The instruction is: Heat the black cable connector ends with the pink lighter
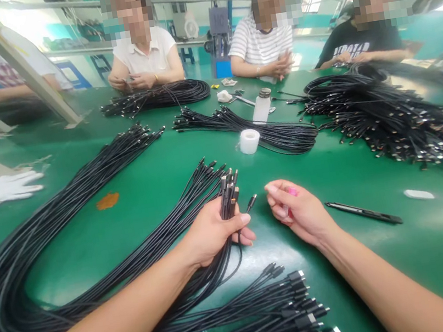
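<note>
Green tabletop [72,255] carries a sheaf of thin black cables [226,198] gathered in the left hand [213,234], its closed fingers [242,219] wrapped round them. Plug ends point up and away, the long axis slanting back toward lower left. More cables sweep loose below, their black plugs [305,309] ungathered. Right hand [299,212] hangs apart, fingers half-curled beside a small pink item [292,191]; whether they hold it is unclear.

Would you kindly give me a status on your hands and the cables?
Left hand gripping black cable bundle. Right hand apart, pink item at fingers. Black pen to its right.
</note>
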A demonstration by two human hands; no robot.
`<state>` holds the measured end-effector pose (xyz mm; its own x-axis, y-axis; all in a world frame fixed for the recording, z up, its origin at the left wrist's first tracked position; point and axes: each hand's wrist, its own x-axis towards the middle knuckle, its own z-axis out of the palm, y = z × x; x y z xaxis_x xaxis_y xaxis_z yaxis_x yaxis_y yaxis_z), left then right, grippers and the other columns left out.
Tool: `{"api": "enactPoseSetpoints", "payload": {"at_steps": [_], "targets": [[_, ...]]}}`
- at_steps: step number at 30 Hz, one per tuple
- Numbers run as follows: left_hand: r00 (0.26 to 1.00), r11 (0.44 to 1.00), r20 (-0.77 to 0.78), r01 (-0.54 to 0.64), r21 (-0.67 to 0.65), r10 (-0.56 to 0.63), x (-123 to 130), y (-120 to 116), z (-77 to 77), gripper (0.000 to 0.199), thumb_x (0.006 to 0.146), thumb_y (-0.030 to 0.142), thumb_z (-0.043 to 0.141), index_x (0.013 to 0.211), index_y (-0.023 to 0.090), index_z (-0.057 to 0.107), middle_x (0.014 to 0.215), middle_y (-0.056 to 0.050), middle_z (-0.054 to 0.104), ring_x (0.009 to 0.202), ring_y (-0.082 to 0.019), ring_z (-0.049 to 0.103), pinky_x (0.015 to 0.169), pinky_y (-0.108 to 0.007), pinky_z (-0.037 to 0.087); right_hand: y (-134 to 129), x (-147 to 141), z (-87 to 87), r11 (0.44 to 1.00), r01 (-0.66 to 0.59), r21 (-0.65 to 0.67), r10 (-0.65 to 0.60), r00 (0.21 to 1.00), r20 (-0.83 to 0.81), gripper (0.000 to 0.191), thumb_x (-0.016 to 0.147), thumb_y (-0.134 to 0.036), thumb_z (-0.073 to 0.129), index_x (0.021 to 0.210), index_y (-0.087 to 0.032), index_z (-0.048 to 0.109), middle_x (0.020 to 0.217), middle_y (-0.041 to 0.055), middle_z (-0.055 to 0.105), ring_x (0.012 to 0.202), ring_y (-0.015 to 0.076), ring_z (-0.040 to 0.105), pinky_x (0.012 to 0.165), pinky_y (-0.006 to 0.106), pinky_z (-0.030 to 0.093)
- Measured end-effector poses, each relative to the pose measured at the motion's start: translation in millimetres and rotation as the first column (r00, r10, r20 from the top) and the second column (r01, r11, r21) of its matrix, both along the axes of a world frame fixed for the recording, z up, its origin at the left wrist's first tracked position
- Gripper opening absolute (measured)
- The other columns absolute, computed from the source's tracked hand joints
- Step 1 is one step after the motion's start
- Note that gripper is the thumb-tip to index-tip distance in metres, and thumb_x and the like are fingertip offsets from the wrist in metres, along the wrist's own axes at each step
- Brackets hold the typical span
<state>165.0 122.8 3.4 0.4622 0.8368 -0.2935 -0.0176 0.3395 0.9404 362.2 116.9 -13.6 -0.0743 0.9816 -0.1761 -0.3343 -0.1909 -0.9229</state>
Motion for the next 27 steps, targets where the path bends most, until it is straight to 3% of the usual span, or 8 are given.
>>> {"api": "enactPoseSetpoints", "payload": {"at_steps": [6, 14, 18, 22, 27], "targets": [[0.999, 0.998, -0.009, -0.044, -0.047, 0.043, 2, -1, -6.4, 0.031, 0.077, 0.029, 0.074, 0.080, 0.016, 0.047, 0.061, -0.008, 0.071, 0.052, -0.018, 0.070, 0.046, -0.018, 0.048, -4, -8, -1.8, 0.995, -0.074, -0.068, 0.079, 0.994, 0.073, 0.040, 0.074, -0.039, 0.076, 0.101, -0.017, 0.056, 0.061, -0.0049, 0.054, 0.049, 0.0081, 0.043, 0.045, 0.021, 0.030], [0.994, 0.993, 0.002, -0.107, -0.048, 0.107, 2, 1, -9.9, 0.031, 0.073, 0.025, 0.077, 0.077, 0.015, 0.048, 0.060, -0.005, 0.069, 0.060, -0.019, 0.071, 0.056, -0.024, 0.057, -7, -10, -5.1, 0.996, -0.046, 0.073, 0.034, 0.987, 0.157, 0.038, 0.089, -0.049, 0.061, 0.109, -0.016, 0.064, 0.078, 0.0008, 0.057, 0.058, 0.0087, 0.045, 0.053, 0.023, 0.037], [0.994, 0.993, 0.042, -0.103, -0.050, 0.106, 2, 1, -8.3, 0.034, 0.071, 0.027, 0.079, 0.077, 0.015, 0.048, 0.067, -0.004, 0.069, 0.064, -0.020, 0.073, 0.058, -0.027, 0.058, -9, -12, -2.6, 0.996, -0.015, 0.084, 0.002, 0.988, 0.156, 0.041, 0.088, -0.051, 0.061, 0.110, -0.017, 0.064, 0.077, 0.0001, 0.053, 0.058, 0.0085, 0.043, 0.048, 0.021, 0.033], [0.994, 0.994, 0.061, -0.092, -0.051, 0.095, 2, 0, -5.8, 0.035, 0.072, 0.029, 0.079, 0.079, 0.014, 0.048, 0.074, -0.005, 0.070, 0.065, -0.020, 0.073, 0.060, -0.029, 0.059, -11, -13, 0.2, 1.000, -0.026, 0.000, 0.025, 0.989, 0.147, 0.051, 0.088, -0.059, 0.056, 0.104, -0.012, 0.067, 0.066, -0.0013, 0.049, 0.049, 0.0060, 0.036, 0.042, 0.019, 0.023], [0.995, 0.995, 0.049, -0.083, -0.050, 0.086, 2, -1, -3.0, 0.032, 0.074, 0.027, 0.077, 0.081, 0.015, 0.048, 0.075, -0.006, 0.071, 0.065, -0.020, 0.073, 0.059, -0.027, 0.059, -14, -15, 5.1, 0.997, -0.036, -0.071, 0.051, 0.974, 0.221, 0.058, 0.087, -0.065, 0.053, 0.094, -0.010, 0.069, 0.056, -0.0014, 0.049, 0.043, 0.0055, 0.034, 0.039, 0.019, 0.019]]}}
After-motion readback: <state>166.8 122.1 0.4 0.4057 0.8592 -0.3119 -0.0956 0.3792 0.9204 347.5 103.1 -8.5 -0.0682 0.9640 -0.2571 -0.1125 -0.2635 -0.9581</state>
